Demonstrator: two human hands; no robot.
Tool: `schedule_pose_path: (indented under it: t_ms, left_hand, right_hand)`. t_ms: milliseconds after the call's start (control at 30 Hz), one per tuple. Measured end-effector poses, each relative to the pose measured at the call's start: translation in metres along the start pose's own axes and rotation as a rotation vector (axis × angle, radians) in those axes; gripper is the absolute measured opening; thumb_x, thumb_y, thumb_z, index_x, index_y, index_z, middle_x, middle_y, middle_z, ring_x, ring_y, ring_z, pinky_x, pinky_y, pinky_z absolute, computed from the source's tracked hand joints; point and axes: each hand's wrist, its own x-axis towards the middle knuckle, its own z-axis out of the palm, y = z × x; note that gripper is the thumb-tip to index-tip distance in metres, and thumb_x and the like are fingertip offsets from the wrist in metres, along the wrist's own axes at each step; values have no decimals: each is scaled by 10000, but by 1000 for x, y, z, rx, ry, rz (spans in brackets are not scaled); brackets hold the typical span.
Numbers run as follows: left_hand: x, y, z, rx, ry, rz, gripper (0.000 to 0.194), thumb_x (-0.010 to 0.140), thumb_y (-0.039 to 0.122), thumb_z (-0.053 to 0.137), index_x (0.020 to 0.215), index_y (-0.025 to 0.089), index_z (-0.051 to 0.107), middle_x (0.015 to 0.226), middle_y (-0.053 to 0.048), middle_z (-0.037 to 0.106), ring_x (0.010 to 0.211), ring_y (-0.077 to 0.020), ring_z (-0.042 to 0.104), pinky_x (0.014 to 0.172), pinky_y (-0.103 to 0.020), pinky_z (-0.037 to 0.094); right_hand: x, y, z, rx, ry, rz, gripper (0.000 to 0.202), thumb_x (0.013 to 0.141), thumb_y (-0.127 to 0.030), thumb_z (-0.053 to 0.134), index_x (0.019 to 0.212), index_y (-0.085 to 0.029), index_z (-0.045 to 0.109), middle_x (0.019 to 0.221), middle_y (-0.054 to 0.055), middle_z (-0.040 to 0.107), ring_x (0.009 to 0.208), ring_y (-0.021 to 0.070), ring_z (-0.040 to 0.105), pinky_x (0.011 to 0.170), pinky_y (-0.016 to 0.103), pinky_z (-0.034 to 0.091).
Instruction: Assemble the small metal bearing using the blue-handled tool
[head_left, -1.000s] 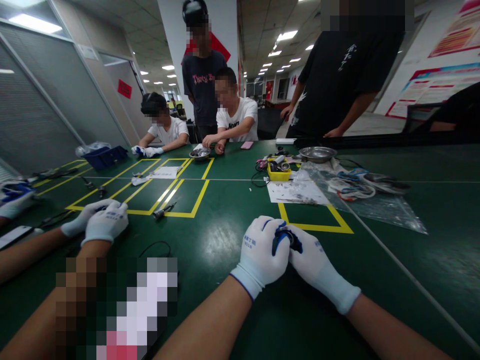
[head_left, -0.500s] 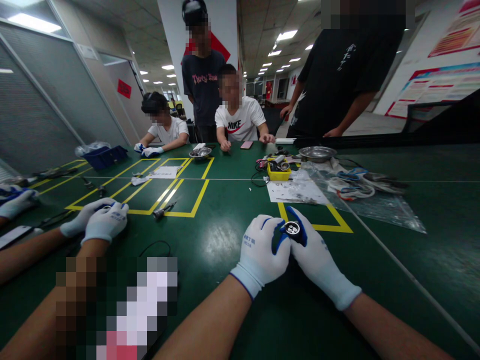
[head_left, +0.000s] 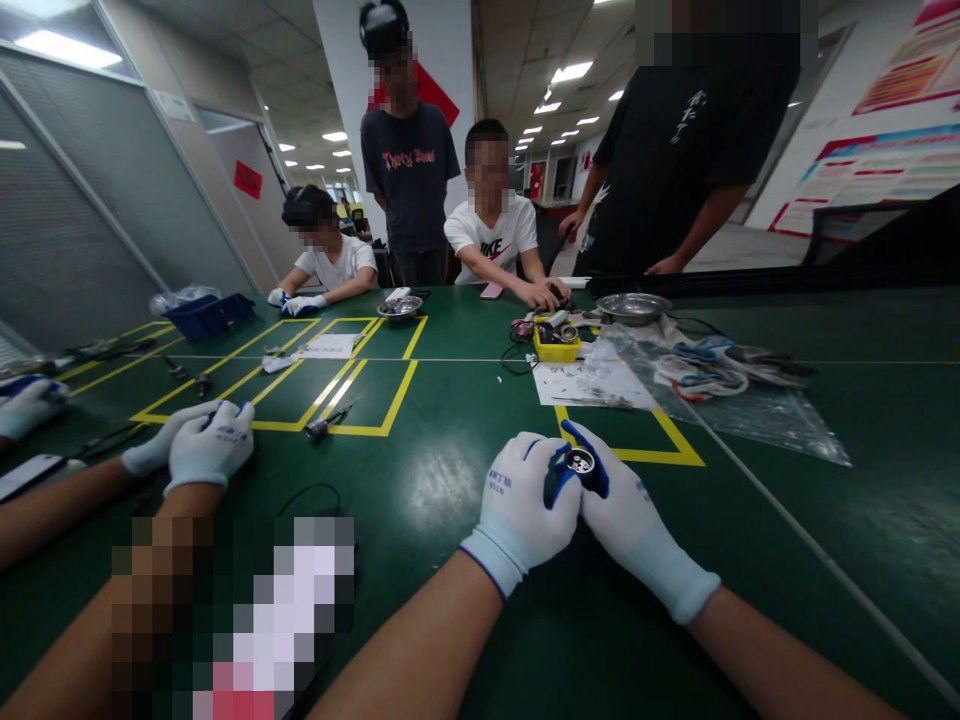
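Both of my hands wear white gloves with blue palms and meet over the green table (head_left: 450,600). Between them is a small round black part (head_left: 580,461) with a silvery rim and pale spots on its end face, which points up towards me. My left hand (head_left: 529,490) closes on its left side with thumb and fingertips. From the right, my right hand (head_left: 626,505) wraps around the same part. Its lower body is hidden by the gloves, so its exact kind does not show.
Ahead stand a yellow bin (head_left: 559,350) of parts, a paper sheet (head_left: 592,384), a metal bowl (head_left: 634,308) and a plastic bag with gloves (head_left: 739,372). A metal part (head_left: 322,425) lies left. A co-worker's gloved hands (head_left: 210,440) work beside me; other people are across the table.
The round part has shifted slightly left and down in my hands, and my right fingers have moved a little with it. Across the table, a seated person has reached over to the yellow bin.
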Motion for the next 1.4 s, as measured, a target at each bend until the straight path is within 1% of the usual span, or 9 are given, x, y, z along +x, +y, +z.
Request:
schedule_pose_path:
  t_ms: [367, 467, 633, 767, 933, 1033, 1200, 1300, 1400]
  left_hand:
    - [1, 0, 0, -4, 8, -4, 287, 881, 240, 627, 1165, 204, 650, 1106, -87, 660, 1029, -263, 639, 921, -433, 552]
    - [1, 0, 1, -6, 6, -7, 279, 883, 238, 622, 1160, 212, 649, 1103, -85, 659, 1026, -262, 639, 917, -429, 552]
    - [1, -1, 2, -9, 5, -10, 256, 894, 240, 616, 1146, 215, 649, 1087, -80, 660, 1014, -258, 639, 909, -423, 554]
    - [1, -1, 1, -2, 0, -20, 254, 895, 236, 617, 1145, 214, 651, 1092, -80, 665, 1017, -259, 641, 911, -424, 554]
    - [2, -2, 1, 3, -8, -33, 248, 894, 237, 616, 1138, 214, 651, 1089, -80, 669, 1024, -259, 641, 921, -425, 553]
    - [2, -1, 1, 1, -7, -37, 243, 894, 240, 615, 1133, 218, 652, 1088, -79, 669, 1023, -258, 638, 926, -426, 554]
    - [1, -1, 0, 5, -9, -35, 249, 900, 248, 614, 1145, 217, 649, 1098, -83, 672, 1022, -263, 640, 923, -436, 558]
    - [1, -1, 0, 4, -7, -37, 245, 903, 247, 615, 1144, 222, 651, 1096, -78, 674, 1023, -261, 644, 926, -433, 561]
    - [1, -1, 1, 6, -9, -41, 239, 902, 239, 618, 1137, 219, 656, 1093, -76, 676, 1020, -261, 647, 925, -434, 562]
  right_hand:
    - [1, 0, 1, 4, -14, 27, 714, 922, -324, 575, 1601, -172, 415, 1546, 134, 584, 1455, 312, 526, 1214, 496, 428]
    - [1, 2, 1, 7, -11, 20, 711, 917, -330, 577, 1595, -180, 426, 1539, 128, 593, 1454, 305, 528, 1216, 489, 425]
    - [2, 3, 1, 0, -22, -7, 712, 904, -322, 575, 1583, -156, 440, 1547, 143, 582, 1458, 307, 523, 1225, 491, 411]
    - [2, 4, 1, -8, -27, -6, 682, 905, -319, 573, 1561, -167, 470, 1534, 143, 594, 1442, 317, 540, 1217, 510, 420]
    - [1, 2, 0, -26, -48, 10, 653, 926, -328, 539, 1551, -151, 476, 1536, 145, 590, 1440, 298, 543, 1223, 496, 415]
    - [1, 1, 0, -31, -59, 10, 624, 930, -327, 537, 1532, -168, 499, 1528, 135, 601, 1435, 288, 550, 1224, 498, 413]
    - [0, 1, -1, -21, -49, -7, 609, 921, -326, 554, 1512, -183, 528, 1521, 136, 607, 1427, 302, 559, 1218, 532, 415]
    - [0, 1, -1, -14, -47, -5, 597, 923, -329, 562, 1507, -207, 538, 1505, 118, 625, 1418, 301, 569, 1211, 529, 428]
    - [0, 1, -1, -18, -44, -8, 596, 921, -334, 564, 1500, -194, 545, 1503, 119, 627, 1419, 306, 567, 1213, 521, 427]
